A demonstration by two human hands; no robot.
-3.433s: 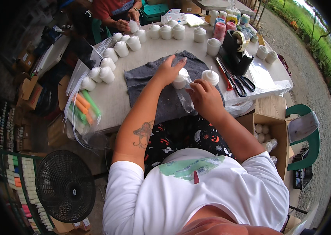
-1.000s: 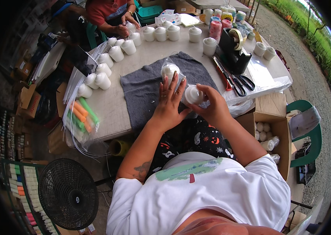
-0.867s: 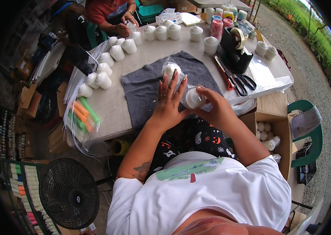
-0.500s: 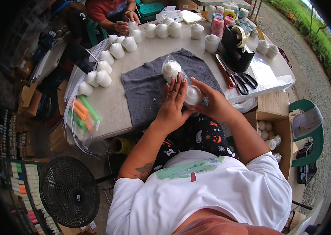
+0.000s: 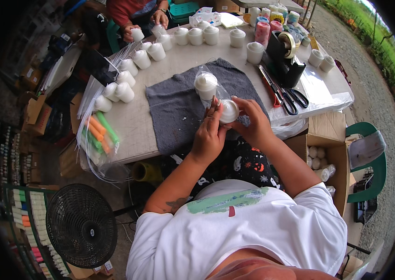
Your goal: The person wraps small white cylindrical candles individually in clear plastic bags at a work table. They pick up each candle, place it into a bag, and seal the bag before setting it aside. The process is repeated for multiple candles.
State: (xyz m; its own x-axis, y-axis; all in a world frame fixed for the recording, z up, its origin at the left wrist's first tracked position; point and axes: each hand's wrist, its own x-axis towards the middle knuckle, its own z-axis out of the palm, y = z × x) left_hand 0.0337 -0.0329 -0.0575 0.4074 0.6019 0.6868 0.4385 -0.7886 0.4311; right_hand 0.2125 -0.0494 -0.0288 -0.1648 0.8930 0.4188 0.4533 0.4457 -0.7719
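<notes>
White candle [image 5: 229, 112] in play: where is it? Go big to small.

Pale desk [image 5: 134, 123] first. Black fan [image 5: 81, 224] off it, to the left. Dark grey cloth [image 5: 174, 102] on the desk's near side, carton [image 5: 341, 163] to the right, below desk level. Black tape dispenser [image 5: 277, 58] right of the cloth. Row of white candles [image 5: 141, 59] along the left and far side. The candle in play is over the cloth's near edge, between both hands. Can't tell if its base rests on anything.

Second one close by?

Yes, another candle [image 5: 206, 84] stands on the cloth just beyond, in clear film [image 5: 220, 94]. Film seems to reach toward the held one.

Hands?

Right hand [image 5: 255, 122] curved in a C, thumb and fingers gripping the candle's right side. Left hand [image 5: 209, 133] has fingers straight and together, tips at the left side. Can't tell if they pinch film.

Step?

My read: fitting or smoothing film around the candle. Next move calls for a firm right-hand grip and light left fingers, so the film doesn't drag the second candle.

Labels?

Nothing readable on the candle's visible faces. Printed packet [image 5: 206, 18] at the far edge, small badge [image 5: 92, 232] on the fan hub. Both too small to make out.
</notes>
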